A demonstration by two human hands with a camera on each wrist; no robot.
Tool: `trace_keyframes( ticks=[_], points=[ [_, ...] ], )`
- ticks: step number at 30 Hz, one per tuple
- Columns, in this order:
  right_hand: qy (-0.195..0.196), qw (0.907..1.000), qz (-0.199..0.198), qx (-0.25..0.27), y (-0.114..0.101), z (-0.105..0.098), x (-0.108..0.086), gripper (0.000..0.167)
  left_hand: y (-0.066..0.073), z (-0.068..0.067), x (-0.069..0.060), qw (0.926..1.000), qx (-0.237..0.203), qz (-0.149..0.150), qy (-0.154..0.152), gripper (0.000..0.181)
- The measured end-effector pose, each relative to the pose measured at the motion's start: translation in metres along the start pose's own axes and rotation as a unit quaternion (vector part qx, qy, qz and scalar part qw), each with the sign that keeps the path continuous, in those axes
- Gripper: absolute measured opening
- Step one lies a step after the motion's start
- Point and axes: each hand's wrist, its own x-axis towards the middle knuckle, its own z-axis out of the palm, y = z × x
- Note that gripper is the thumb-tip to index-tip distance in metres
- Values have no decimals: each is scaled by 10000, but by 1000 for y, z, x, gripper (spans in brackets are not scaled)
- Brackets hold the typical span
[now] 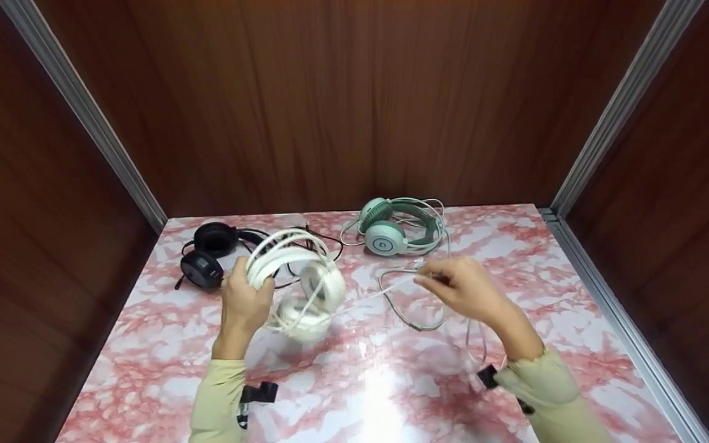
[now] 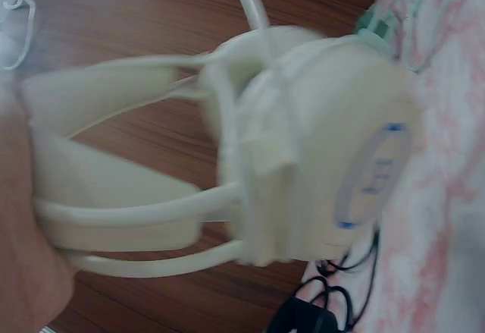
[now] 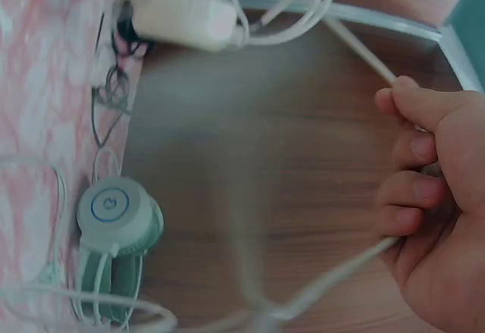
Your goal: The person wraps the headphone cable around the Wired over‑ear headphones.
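My left hand point(image 1: 247, 301) grips the headband of white headphones point(image 1: 324, 286), holding them above the table with the ear cups toward the right. In the left wrist view the white headphones point(image 2: 326, 143) fill the middle, blurred, a cable crossing the near ear cup. My right hand point(image 1: 468, 292) pinches the white cable point(image 1: 370, 297), which runs across from the headphones. In the right wrist view my right hand point(image 3: 432, 196) has its fingers curled round the cable point(image 3: 360, 48), and a further length comes out below the fingers.
Black headphones point(image 1: 202, 269) lie at the back left, with black cable beside them. Green headphones point(image 1: 386, 239) with their coiled cable lie at the back middle. Loops of pale cable point(image 1: 419, 326) are near my right hand. Brown panels point(image 1: 342, 104) enclose the marbled table point(image 1: 170, 369).
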Motion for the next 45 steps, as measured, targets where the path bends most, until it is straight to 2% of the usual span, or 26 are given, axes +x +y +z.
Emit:
trace_keyframes(
  ticks=[3, 5, 6, 7, 10, 12, 15, 16, 17, 18, 22, 24, 25, 28, 29, 30, 31, 32, 33, 35, 36, 38, 39, 42, 45],
  points=[
    [396, 9986, -281, -209, 9, 2, 13, 6, 0, -4, 0, 9952, -506, 240, -808, 12],
    [554, 9979, -293, -160, 15, 5, 19, 6, -1, -5, -2, 9850, -1176, 250, -1236, 7],
    [624, 9976, -256, -141, 18, 7, 20, 6, -1, -4, -4, 9764, -1619, 175, -1421, 5],
    [693, 9974, -205, -75, 21, 9, 22, 6, -1, -4, -6, 9651, -2089, 37, -1577, 5],
    [830, 9963, -26, 227, 30, 15, 24, 6, -2, -3, -13, 9165, -3477, -565, -1897, 6],
    [920, 9949, 35, 412, 36, 17, 25, 7, -2, -3, -17, 8818, -4170, -960, -1981, 8],
    [1033, 9929, 87, 583, 44, 20, 25, 10, -5, 0, -20, 8360, -4939, -1191, -2075, 12],
    [1057, 9925, 103, 611, 46, 21, 24, 11, -7, 1, -22, 8185, -5194, -1238, -2121, 11],
    [1052, 9922, 123, 661, 48, 22, 23, 11, -8, 2, -24, 7962, -5484, -1336, -2178, 11],
    [1046, 9917, 145, 732, 50, 24, 23, 11, -10, 4, -26, 7704, -5785, -1439, -2259, 13],
    [889, 9893, 271, 1122, 52, 34, 22, 4, -13, 10, -34, 6544, -6807, -2202, -2447, 18],
    [731, 9878, 375, 1325, 47, 37, 22, 3, -12, 15, -38, 6022, -7154, -2596, -2411, 18],
    [637, 9865, 454, 1440, 43, 38, 22, 5, -10, 17, -40, 5789, -7308, -2753, -2346, 17],
    [407, 9778, 787, 1897, 34, 43, 21, 10, -3, 26, -45, 5140, -7743, -3093, -2012, 19],
    [325, 9723, 962, 2106, 32, 46, 20, 12, 1, 29, -46, 4980, -7854, -3197, -1814, 19],
    [283, 9654, 1153, 2320, 31, 50, 18, 14, 5, 32, -46, 4868, -7930, -3310, -1570, 19],
    [259, 9580, 1389, 2496, 33, 57, 15, 16, 10, 36, -46, 4805, -7972, -3429, -1269, 19],
    [238, 9507, 1618, 2635, 33, 63, 11, 18, 16, 39, -46, 4828, -7962, -3529, -924, 20],
    [212, 9436, 1866, 2725, 35, 73, 7, 21, 21, 43, -45, 4890, -7906, -3646, -535, 21],
    [134, 9299, 2262, 2896, 38, 94, -1, 23, 33, 49, -41, 5152, -7670, -3818, 242, 22],
    [81, 9268, 2362, 2919, 38, 104, -5, 24, 38, 52, -39, 5295, -7524, -3874, 584, 24],
    [-127, 9315, 2301, 2816, 34, 123, -13, 24, 48, 58, -35, 5482, -7289, -3925, 1187, 25],
    [-285, 9368, 2202, 2704, 32, 132, -16, 24, 51, 60, -33, 5530, -7210, -3919, 1438, 25],
    [-734, 9533, 1731, 2363, 16, 143, -24, 22, 58, 67, -28, 5614, -7047, -3806, 2083, 22],
    [-1076, 9609, 1496, 2066, 3, 145, -33, 24, 59, 68, -22, 5799, -6808, -3614, 2637, 20]
  ],
)
